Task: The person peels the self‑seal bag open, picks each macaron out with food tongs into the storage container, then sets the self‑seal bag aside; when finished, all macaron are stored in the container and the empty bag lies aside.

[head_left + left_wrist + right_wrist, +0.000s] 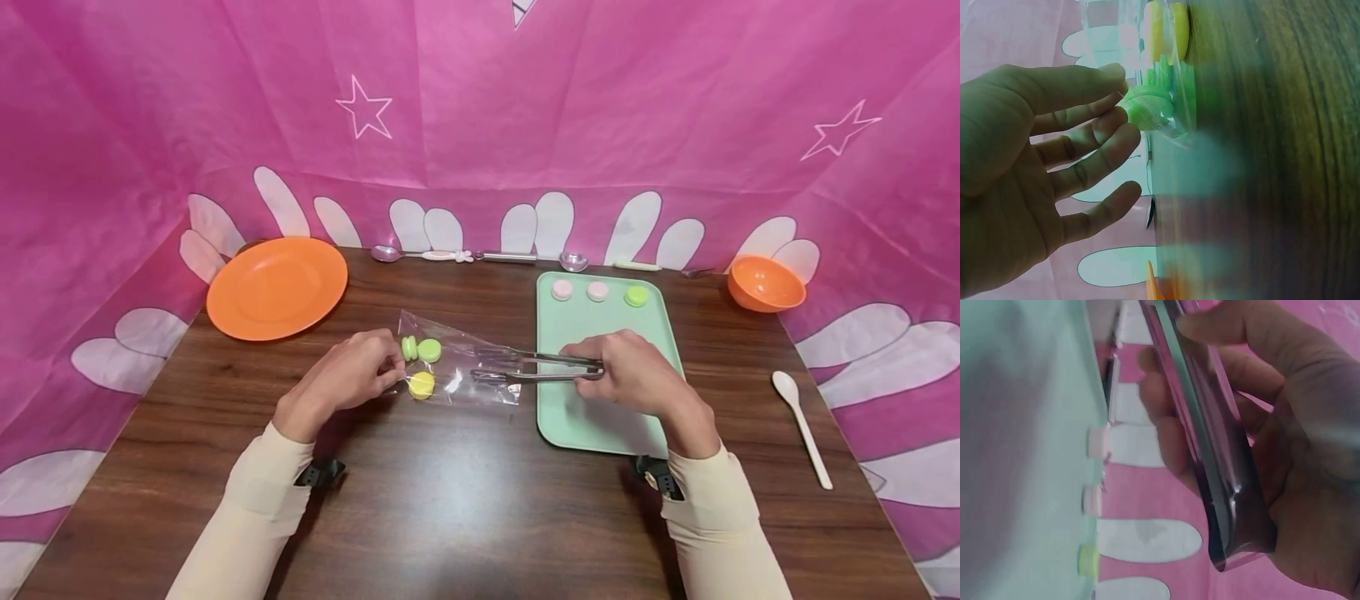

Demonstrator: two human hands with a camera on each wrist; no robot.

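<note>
The metal tongs point(558, 368) run crosswise over the wooden table point(457, 500), their long axis nearly level from right to left. Their tips point left, toward the left hand point(348, 371), standing slightly apart inside the right end of a transparent bag point(457, 379); their handle end points right and overlaps the mint-green tray point(611, 425) as seen from the head.

The bag also lies lengthwise from left to right on the table, between the left hand and the tray. Toward its left end are two green macarons, one tipped up on its edge point(408, 348) and the other point(429, 350) just beside it with its round face up; a yellow macaron point(422, 385) sits nearer the person.

The left hand pinches the bag's left edge between thumb and index finger; in the left wrist view its other fingers are spread loosely and bent a little. The right hand point(630, 371) grasps the tongs near the handle end, thumb on one side and curled fingers on the other, above the tray.

The tray's long axis runs away from the person. Along its far edge stand, left to right, two pale pink macarons point(597, 291) and a lime-green macaron point(637, 296), well apart from the tongs.
</note>
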